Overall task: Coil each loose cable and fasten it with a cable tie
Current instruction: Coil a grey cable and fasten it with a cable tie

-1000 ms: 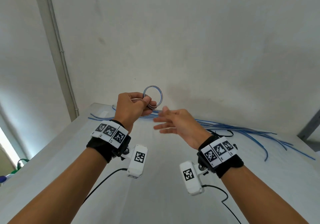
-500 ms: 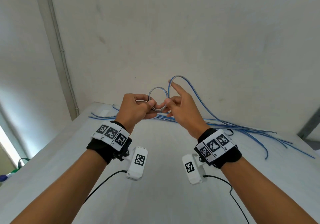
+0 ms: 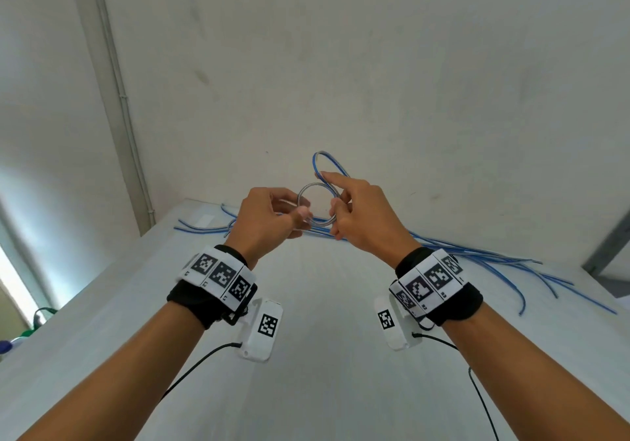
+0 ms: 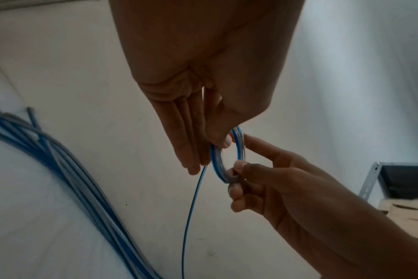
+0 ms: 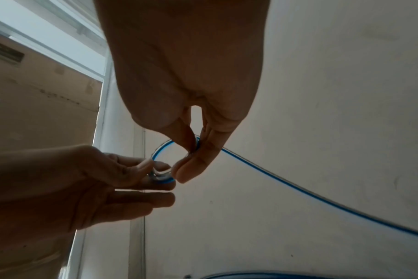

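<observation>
A coil (image 3: 317,204) hangs between both hands, cables (image 3: 477,256) lying behind.

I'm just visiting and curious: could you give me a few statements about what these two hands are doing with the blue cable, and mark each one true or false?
1. Both hands hold a small coil of blue cable. True: the left hand pinches one side and the right hand the other.
2. The coil lies flat on the table. False: it is held up in the air above it.
3. More blue cables lie loose on the table by the wall. True.
4. The whole cable is already wound in. False: a loose length trails away from the right hand.
5. The right hand holds scissors. False: it holds only cable.
</observation>
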